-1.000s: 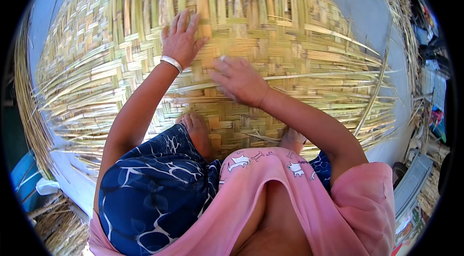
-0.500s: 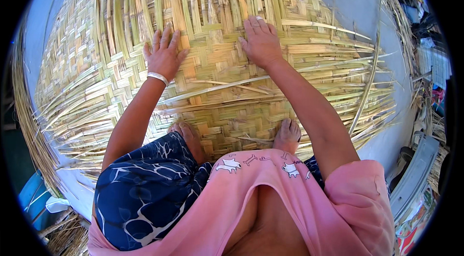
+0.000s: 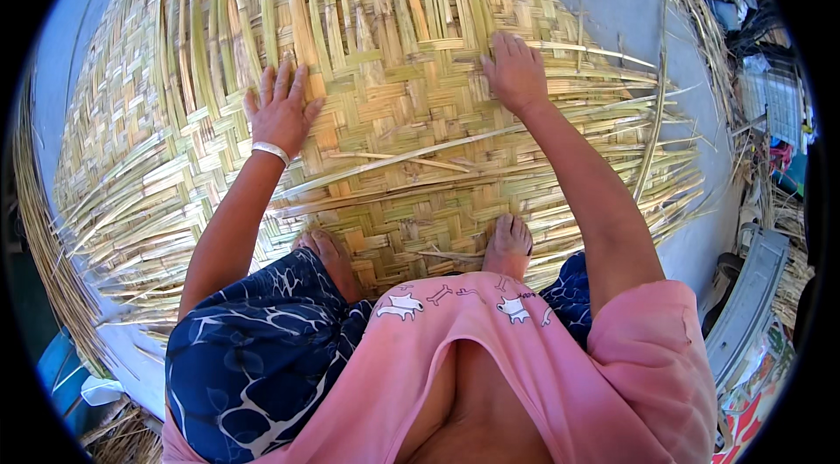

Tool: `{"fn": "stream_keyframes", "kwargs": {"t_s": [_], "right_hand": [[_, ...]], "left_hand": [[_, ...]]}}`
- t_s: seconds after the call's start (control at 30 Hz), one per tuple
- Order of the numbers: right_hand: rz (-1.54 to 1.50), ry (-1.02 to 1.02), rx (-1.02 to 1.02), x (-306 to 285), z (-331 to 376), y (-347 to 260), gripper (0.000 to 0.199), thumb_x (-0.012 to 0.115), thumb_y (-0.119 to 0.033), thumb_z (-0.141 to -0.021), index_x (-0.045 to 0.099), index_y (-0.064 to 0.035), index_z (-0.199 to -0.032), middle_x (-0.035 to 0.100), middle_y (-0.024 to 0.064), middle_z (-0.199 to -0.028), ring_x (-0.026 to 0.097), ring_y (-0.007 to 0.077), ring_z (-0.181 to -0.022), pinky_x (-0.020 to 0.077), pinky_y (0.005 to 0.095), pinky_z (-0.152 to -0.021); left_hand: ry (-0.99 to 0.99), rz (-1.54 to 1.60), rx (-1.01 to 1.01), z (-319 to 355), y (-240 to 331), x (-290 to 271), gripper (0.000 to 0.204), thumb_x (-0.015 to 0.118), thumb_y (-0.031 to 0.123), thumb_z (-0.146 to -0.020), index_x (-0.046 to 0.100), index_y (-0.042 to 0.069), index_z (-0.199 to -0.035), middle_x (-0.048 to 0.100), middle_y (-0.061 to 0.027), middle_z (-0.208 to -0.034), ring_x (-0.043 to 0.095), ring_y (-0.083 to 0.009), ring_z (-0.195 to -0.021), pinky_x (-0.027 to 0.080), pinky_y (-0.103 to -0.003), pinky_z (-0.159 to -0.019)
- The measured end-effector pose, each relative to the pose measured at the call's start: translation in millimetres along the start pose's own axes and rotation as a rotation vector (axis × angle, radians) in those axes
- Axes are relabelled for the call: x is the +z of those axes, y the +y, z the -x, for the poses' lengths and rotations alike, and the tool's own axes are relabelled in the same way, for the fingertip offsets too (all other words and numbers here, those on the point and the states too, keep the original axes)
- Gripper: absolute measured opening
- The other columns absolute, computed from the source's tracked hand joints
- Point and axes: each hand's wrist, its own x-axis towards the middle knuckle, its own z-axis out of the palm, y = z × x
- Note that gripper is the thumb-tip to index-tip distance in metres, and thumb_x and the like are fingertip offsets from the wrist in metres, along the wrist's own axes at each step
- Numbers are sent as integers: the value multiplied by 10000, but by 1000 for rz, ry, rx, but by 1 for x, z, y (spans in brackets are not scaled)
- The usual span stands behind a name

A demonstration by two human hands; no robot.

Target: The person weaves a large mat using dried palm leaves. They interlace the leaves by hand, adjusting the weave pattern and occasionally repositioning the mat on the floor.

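Note:
A large woven mat of split yellow-green reed strips spreads under my bare feet and out in front of me. Palm down, my left hand rests on the weave with its fingers spread, its tips beside the lengthwise strips that run loose toward the far edge. Farther right, my right hand lies on the mat with fingers stretched forward, touching a crosswise strip whose end sticks out to the right. What lies under its palm is hidden.
Loose strip ends fringe both sides of the mat. One long stalk slants across its right edge. A reed bundle lies on the grey floor at far left. A grey plastic piece and assorted clutter stand at the right.
My right hand has moved to the right along the crosswise strip, away from the middle. My left hand stays spread on almost the same spot; the whole view has shifted slightly.

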Motion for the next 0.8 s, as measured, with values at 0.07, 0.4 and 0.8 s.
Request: {"fn": "stream_keyframes", "kwargs": {"t_s": [0.07, 0.4, 0.8], "right_hand": [[-47, -240, -19, -19, -6, -12, 507, 476, -358, -880, 439, -17, -1253, 450, 138, -1308, 418, 282, -1205, 323, 435, -971], [232, -351, -521, -95, 33, 59, 308, 536, -311, -840, 586, -60, -1012, 534, 128, -1142, 493, 283, -1079, 398, 419, -890], [51, -320, 934, -42, 346, 213, 354, 593, -310, -782, 525, -25, -981, 597, 202, -989, 571, 374, -948, 462, 451, -815]], "left_hand": [[-47, -14, -15, -1, -1, 0, 604, 446, 467, -882, 279, 209, -1402, 226, -62, -1472, 174, -293, -1360, 115, -567, -1057], [-89, 233, 430, 85, 73, -30, 613, 674, 325, -725, 466, 93, -1253, 354, -119, -1388, 295, -320, -1297, 197, -500, -1045], [-185, 437, 475, 86, 66, -40, 185, 567, 116, -761, 581, 60, -936, 591, -138, -973, 559, -316, -893, 440, -401, -751]]}}
